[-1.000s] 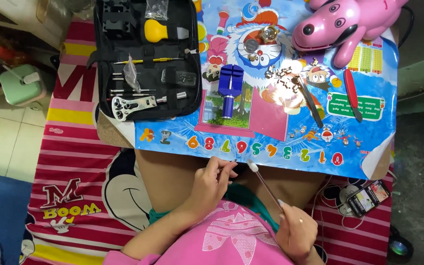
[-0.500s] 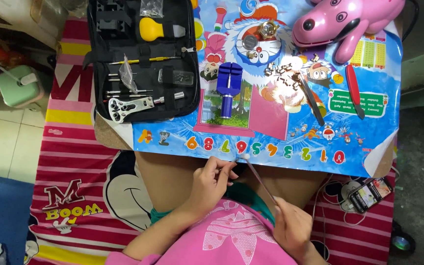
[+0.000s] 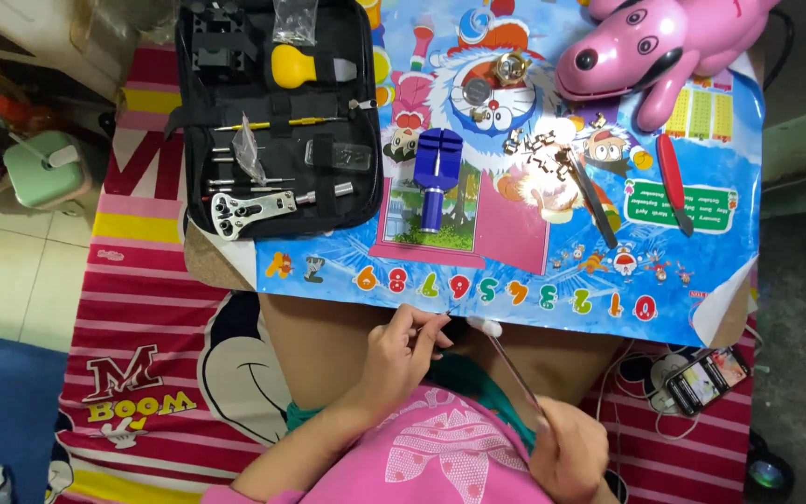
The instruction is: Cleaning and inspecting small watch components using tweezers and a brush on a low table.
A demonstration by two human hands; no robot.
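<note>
Bright, even light from above; strong white glare on the metal parts [image 3: 543, 163]; slightly soft at edges.

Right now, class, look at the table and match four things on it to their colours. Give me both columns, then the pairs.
Things:
1. dog-shaped toy
2. tool case
3. watch-link remover
4. round-handled tool in the case

Colours:
A. yellow
B. blue
C. pink
D. black

Pairs: 1-C, 2-D, 3-B, 4-A
</note>
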